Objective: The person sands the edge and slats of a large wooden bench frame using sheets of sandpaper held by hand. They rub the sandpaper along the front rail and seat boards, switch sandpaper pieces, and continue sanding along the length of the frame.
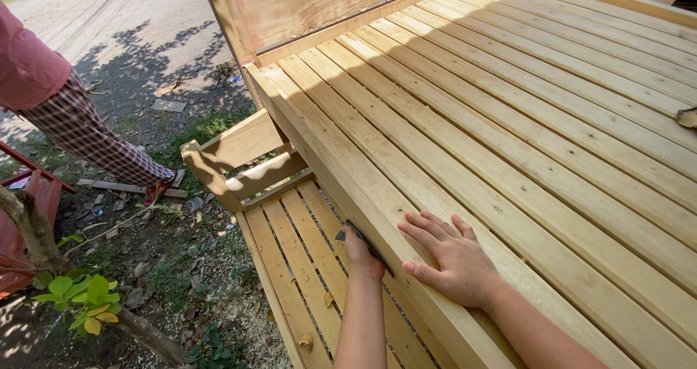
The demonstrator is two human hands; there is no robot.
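1. Left hand (361,256): low on the outer face of the side rail (348,187), fingers closed on a thin dark sheet (356,235), probably sandpaper, pressed flat against the wood. Sheet mostly hidden by the hand and the rail edge.
2. Sheet: judged light, limp, gritty; likely to crease or slip unless backed by the flat of the fingers. Best held as here, pinned by fingertips with the edge folded under the thumb.
3. Right hand (449,256): open, empty, palm down, fingers spread across the rail top and the first slat, just beside the left hand. Bracing, not gripping.
4. Side rail: pale planed timber, stiff, heavy, fixed in the frame; corners sharp, splinters possible.
5. Lower slatted panel (301,246): below the rail, to the left, narrow gaps between boards.
6. Slatted deck (552,115): long parallel boards running away to the upper right, sunlit.
7. Small dark object (686,117): right edge, on the deck; kind not clear.
8. Ground (145,57): dirt, wood scraps, shade.
9. Another person's leg (94,140): checked trousers, far left, well apart.
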